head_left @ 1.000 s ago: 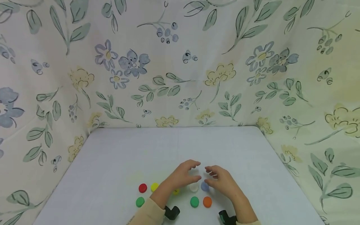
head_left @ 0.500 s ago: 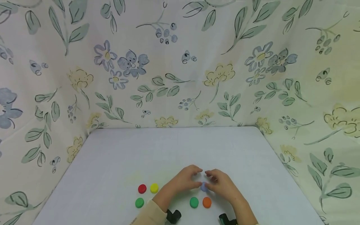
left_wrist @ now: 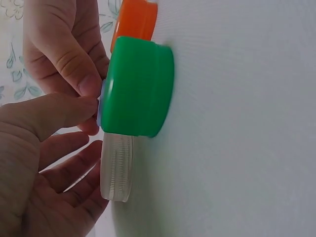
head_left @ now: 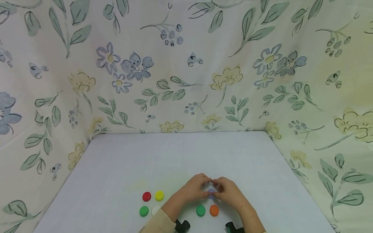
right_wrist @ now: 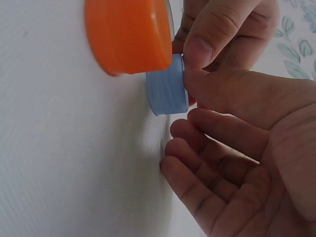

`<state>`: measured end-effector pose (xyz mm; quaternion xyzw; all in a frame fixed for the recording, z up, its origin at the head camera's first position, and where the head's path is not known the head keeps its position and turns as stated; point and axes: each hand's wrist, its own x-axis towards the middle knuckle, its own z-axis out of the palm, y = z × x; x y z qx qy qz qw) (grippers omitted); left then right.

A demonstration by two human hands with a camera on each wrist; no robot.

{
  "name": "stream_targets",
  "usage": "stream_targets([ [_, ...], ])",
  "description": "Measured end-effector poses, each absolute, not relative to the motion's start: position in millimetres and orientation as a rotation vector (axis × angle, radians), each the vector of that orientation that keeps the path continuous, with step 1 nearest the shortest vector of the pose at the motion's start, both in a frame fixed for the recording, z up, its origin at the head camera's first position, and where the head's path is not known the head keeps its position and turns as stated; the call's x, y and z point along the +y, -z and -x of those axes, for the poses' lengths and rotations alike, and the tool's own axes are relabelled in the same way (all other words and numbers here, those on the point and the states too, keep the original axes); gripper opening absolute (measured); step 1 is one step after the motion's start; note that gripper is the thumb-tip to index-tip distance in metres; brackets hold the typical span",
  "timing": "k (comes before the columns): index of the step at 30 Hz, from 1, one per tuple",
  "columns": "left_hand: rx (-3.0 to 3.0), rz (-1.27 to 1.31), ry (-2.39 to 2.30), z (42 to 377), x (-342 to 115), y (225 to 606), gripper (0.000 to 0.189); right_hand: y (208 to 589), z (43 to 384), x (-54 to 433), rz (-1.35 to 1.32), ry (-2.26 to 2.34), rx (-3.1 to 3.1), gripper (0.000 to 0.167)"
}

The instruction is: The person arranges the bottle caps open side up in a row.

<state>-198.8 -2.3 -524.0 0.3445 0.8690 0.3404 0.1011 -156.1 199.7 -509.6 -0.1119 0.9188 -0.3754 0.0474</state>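
Note:
In the head view my left hand (head_left: 192, 189) and right hand (head_left: 230, 192) meet over a blue bottle cap (head_left: 211, 193). Close up, the right wrist view has the right thumb on the top of that blue cap (right_wrist: 168, 89), which sits on the table. The left thumb (right_wrist: 200, 52) is right beside it. The other fingers of both hands are loosely bent and stay apart from the cap. A green cap (left_wrist: 136, 86) and an orange cap (right_wrist: 131, 37) stand nearer my body. Behind the green one is a whitish ribbed cap (left_wrist: 117, 168), by the left fingers.
To the left lie a red cap (head_left: 147, 196), a yellow cap (head_left: 159, 195), another green cap (head_left: 144, 211) and a white cap (head_left: 155, 210) partly behind the left sleeve. The white table (head_left: 131, 158) ends at a floral cloth (head_left: 186, 71).
Both hands have come closer together and a little nearer my body. Their thumbs now meet at the blue cap, and the index fingertips almost touch. The visible caps stay in place.

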Motion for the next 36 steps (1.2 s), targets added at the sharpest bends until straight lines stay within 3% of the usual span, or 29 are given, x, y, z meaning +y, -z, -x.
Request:
stream_targets([
  [36,2.536,-1.046,-0.984,196.0,2.0,527.2,0.034,512.5,149.8,208.8,0.324,1.07,2.829,0.028],
])
